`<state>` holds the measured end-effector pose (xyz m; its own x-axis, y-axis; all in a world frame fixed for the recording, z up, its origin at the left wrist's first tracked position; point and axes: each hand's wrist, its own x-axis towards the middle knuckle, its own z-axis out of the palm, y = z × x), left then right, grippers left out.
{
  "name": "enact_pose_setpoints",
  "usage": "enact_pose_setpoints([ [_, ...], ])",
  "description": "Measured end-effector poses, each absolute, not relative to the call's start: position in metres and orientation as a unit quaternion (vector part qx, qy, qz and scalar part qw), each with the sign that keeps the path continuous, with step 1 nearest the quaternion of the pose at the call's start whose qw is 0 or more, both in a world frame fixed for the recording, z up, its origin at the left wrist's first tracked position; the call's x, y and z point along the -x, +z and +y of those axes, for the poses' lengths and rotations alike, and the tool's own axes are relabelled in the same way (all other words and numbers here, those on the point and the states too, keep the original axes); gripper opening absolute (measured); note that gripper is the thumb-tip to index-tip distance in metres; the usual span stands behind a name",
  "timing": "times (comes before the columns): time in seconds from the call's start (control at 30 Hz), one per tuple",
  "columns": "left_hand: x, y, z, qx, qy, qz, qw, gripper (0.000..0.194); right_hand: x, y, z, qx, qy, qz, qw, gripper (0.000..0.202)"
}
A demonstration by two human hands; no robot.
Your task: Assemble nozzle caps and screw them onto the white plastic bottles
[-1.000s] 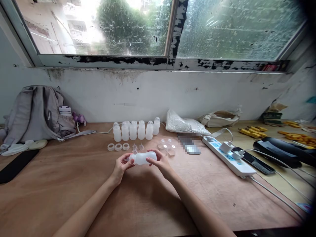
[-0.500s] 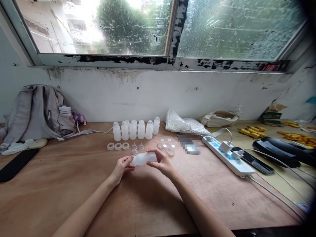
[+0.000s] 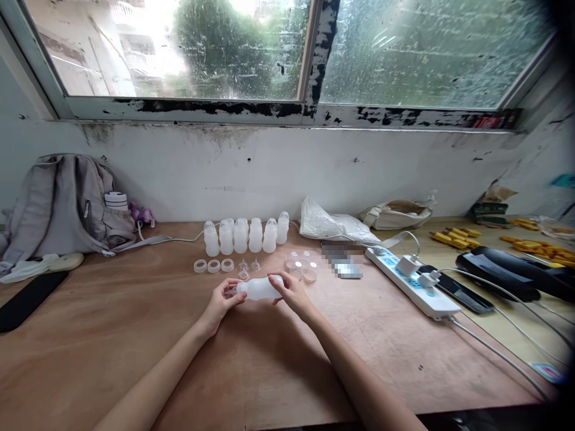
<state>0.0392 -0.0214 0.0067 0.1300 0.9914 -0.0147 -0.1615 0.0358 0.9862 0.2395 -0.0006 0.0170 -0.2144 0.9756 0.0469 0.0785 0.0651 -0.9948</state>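
Observation:
A frosted white baby bottle (image 3: 260,288) lies sideways in the air above the table, its neck toward the left. My left hand (image 3: 224,298) is closed around the neck end, where a clear teat (image 3: 230,292) partly shows between the fingers. At the base end my right hand (image 3: 290,293) grips the bottle with thumb and fingers. Just behind the hands are white collar rings (image 3: 214,266), a few clear teats (image 3: 256,264) and several clear round caps (image 3: 309,275). Farther back, several similar bottles (image 3: 241,236) stand upright in a row.
On the right lie a white power strip (image 3: 413,284) with plugs and cables, a dark phone-like device (image 3: 462,293) and yellow pieces (image 3: 456,238). A plastic bag (image 3: 332,224) rests by the wall. At left are a grey backpack (image 3: 67,203) and a black flat object (image 3: 31,299).
The bottle has turned slightly, and its neck with the clear teat now shows at my left fingers. My left hand wraps farther around that end; my right hand has shifted its grip on the base.

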Motion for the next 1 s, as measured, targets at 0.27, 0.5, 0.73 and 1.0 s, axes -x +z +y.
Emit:
enact_pose_setpoints([
  [0.27,-0.036,0.002,-0.019,-0.552,0.491,0.434,0.516,0.041,-0.263,0.027,0.003,0.331,0.709,-0.485,0.39,0.051],
  [0.5,-0.035,0.005,-0.02,-0.574,0.483,0.428,0.505,0.043,-0.261,0.018,0.008,0.414,0.705,-0.471,0.332,0.037],
  [0.73,-0.038,-0.005,-0.02,-0.607,0.482,0.42,0.472,0.042,-0.256,0.015,0.011,0.552,0.604,-0.494,0.295,0.051],
  [1.0,-0.033,-0.004,-0.019,-0.615,0.481,0.423,0.46,0.042,-0.252,0.014,0.009,0.525,0.616,-0.5,0.306,0.046],
])
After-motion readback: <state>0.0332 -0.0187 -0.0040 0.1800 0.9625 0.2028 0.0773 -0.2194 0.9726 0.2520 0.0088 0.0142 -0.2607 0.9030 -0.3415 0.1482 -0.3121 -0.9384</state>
